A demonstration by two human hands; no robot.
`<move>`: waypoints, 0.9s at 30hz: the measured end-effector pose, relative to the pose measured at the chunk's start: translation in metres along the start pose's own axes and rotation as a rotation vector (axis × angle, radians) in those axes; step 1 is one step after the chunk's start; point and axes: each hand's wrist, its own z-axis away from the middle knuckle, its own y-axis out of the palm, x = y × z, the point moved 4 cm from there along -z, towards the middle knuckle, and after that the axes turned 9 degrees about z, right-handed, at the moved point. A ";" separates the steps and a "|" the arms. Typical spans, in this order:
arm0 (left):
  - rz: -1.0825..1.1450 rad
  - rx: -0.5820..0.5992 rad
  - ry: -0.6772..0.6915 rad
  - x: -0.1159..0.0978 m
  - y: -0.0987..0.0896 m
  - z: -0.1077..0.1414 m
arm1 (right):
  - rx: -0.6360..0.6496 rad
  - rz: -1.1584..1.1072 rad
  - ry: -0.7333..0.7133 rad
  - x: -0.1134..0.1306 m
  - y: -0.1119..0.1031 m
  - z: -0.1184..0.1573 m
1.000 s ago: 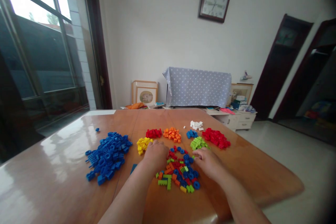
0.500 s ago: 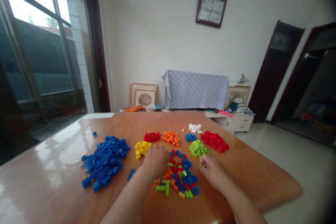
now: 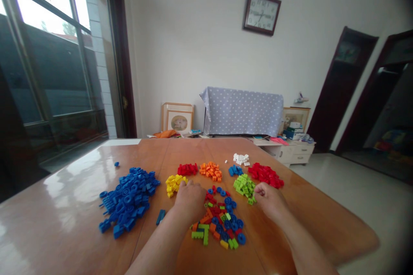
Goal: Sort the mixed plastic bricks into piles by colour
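Left hand: the left hand [image 3: 190, 201] rests palm down on the bench, its fingers together, between the yellow heap and the mixed heap. Anything under it is hidden, so I cannot tell whether it holds a brick.

Right hand: the right hand [image 3: 270, 202] sits low and curled, its fingers drawn together, just beside the green heap. Its fingertips are close to a few loose green bricks [image 3: 251, 200]. Whether it grips one cannot be told.

Mixed heap: the mixed heap [image 3: 222, 219] of plastic bricks lies between the hands, within easy reach of both. Blue, red, orange, green and yellow pieces are jumbled together.

Sorted heaps: each colour lies apart in its own heap, arcing around the far side of the mixed heap: yellow [image 3: 174, 184], small red [image 3: 187, 169], orange [image 3: 210, 171], small blue [image 3: 235, 170], white [image 3: 241, 159], green [image 3: 244, 187] and large red [image 3: 266, 175].

Blue heap: the largest heap, the blue heap [image 3: 129, 197], sits left of the left hand, with a lone blue brick [image 3: 160, 217] beside it.

Bench: the glossy wooden bench [image 3: 77, 172] carries everything.

Room: behind stand a cloth-covered object [image 3: 241, 111], a cabinet [image 3: 297, 150] and a wall clock [image 3: 262, 13].
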 end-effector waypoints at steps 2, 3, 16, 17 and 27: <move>0.017 -0.003 -0.003 0.002 0.002 -0.002 | 0.000 -0.040 -0.001 0.000 0.005 -0.003; 0.030 -0.009 -0.005 0.004 0.002 -0.002 | -0.006 -0.056 0.000 0.000 0.007 -0.004; 0.414 -0.115 0.124 -0.011 -0.009 -0.001 | -0.015 -0.350 -0.129 0.063 -0.001 0.026; 0.434 -0.123 0.147 -0.014 -0.010 0.000 | 0.030 -0.391 -0.154 0.075 0.000 0.031; 0.570 -0.091 0.271 -0.031 -0.017 0.007 | 0.288 -0.607 -0.222 0.120 0.004 0.059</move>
